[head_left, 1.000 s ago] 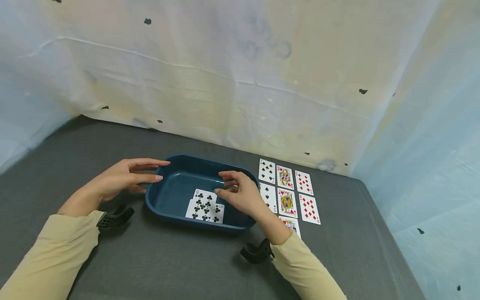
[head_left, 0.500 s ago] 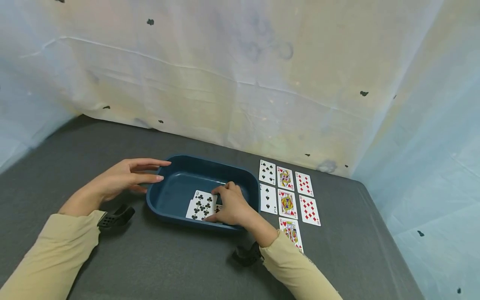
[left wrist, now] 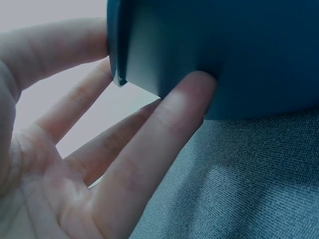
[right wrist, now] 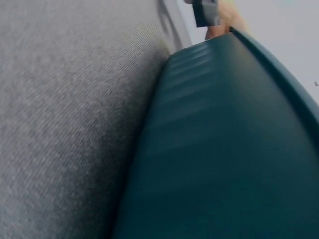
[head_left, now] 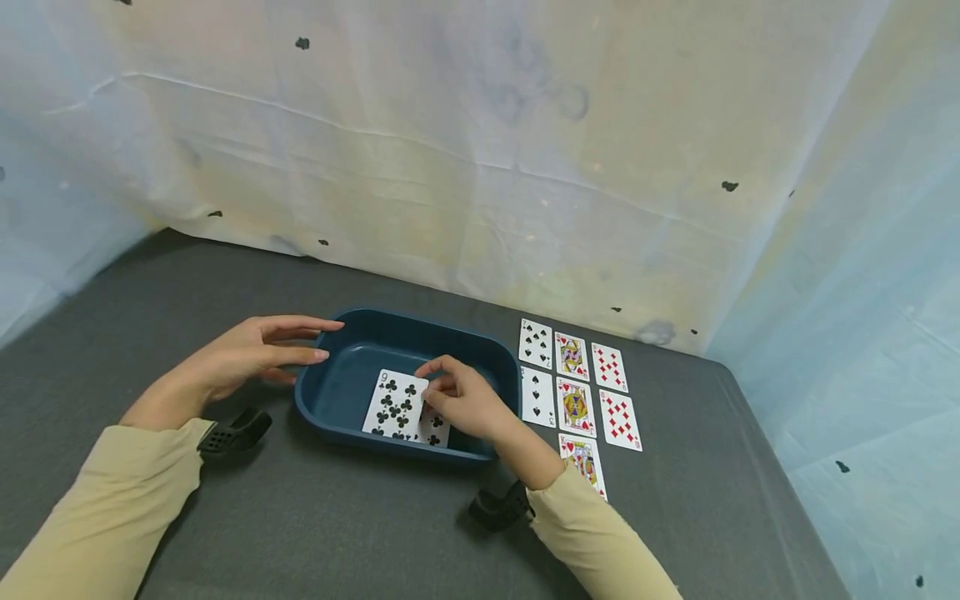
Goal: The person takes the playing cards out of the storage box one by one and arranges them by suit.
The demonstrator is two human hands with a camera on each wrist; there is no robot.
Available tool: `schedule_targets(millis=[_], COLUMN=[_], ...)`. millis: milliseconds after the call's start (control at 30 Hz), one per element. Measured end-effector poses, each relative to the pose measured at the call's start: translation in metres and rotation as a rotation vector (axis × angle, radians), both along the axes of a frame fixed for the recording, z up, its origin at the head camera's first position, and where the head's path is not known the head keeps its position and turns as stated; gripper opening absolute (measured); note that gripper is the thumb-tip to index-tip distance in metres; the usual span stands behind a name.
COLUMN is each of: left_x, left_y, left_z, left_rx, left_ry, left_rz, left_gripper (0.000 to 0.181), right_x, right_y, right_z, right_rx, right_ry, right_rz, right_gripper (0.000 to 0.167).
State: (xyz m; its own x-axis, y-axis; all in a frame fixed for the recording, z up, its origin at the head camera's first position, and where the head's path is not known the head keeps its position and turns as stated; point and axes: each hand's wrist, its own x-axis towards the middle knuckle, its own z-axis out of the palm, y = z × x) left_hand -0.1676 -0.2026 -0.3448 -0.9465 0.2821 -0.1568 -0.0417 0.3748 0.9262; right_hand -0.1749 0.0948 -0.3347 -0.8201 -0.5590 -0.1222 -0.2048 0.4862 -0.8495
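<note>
A dark blue tray (head_left: 341, 396) stands on the table in the head view. My left hand (head_left: 240, 358) touches its left end, fingers stretched out along the rim. The left wrist view shows fingertips (left wrist: 192, 92) against the tray's outer wall. Inside the tray my right hand (head_left: 468, 404) pinches the right edge of a nine of clubs playing card (head_left: 392, 407) between thumb and fingers. Under it, partly covered, lies another clubs card (head_left: 435, 431). In the right wrist view the tray's outer wall (right wrist: 214, 144) fills much of the picture and the right hand is hidden.
Right of the tray, several playing cards lie face up in columns: spades (head_left: 536, 343), heart court cards (head_left: 575, 406) and diamonds (head_left: 619, 419). A dark grey cloth (head_left: 360, 533) covers the table. A pale curtain (head_left: 450, 167) hangs behind it.
My right hand reached down to the clubs cards and took hold of the nine of clubs, which has shifted slightly left and turned. The left hand has stayed at the tray's end.
</note>
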Motion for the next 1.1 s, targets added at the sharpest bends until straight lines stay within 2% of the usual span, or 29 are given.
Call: schedule_targets(millis=[100, 233, 400, 567, 667, 900, 1100], left_x=[-0.001, -0.001, 0.000, 0.000, 0.000, 0.000, -0.001], left_y=[-0.001, -0.003, -0.003, -0.002, -0.001, -0.002, -0.002], left_z=[-0.001, -0.001, -0.001, -0.001, 0.000, -0.001, -0.002], left_rx=[0.006, 0.019, 0.016, 0.013, 0.017, 0.013, 0.010], left_ry=[0.001, -0.001, 0.002, 0.007, 0.011, 0.015, 0.011], left_rz=[-0.003, -0.005, -0.002, -0.004, -0.010, -0.017, -0.018], left_gripper=[0.064, 0.065, 0.064, 0.064, 0.064, 0.064, 0.064], right_x=[-0.001, -0.001, -0.001, -0.004, -0.005, -0.005, -0.002], right_y=[0.000, -0.002, -0.002, 0.005, 0.012, 0.025, 0.039], right_z=[0.000, 0.002, 0.003, 0.001, 0.003, 0.012, 0.013], right_rx=[-0.090, -0.136, -0.149, -0.175, -0.181, -0.303, -0.375], right_ry=[-0.059, -0.071, 0.012, 0.165, 0.235, 0.241, 0.274], right_rz=[-0.043, -0.100, -0.210, -0.307, -0.360, -0.428, -0.509], right_gripper=[0.024, 0.024, 0.024, 0.015, 0.014, 0.030, 0.032])
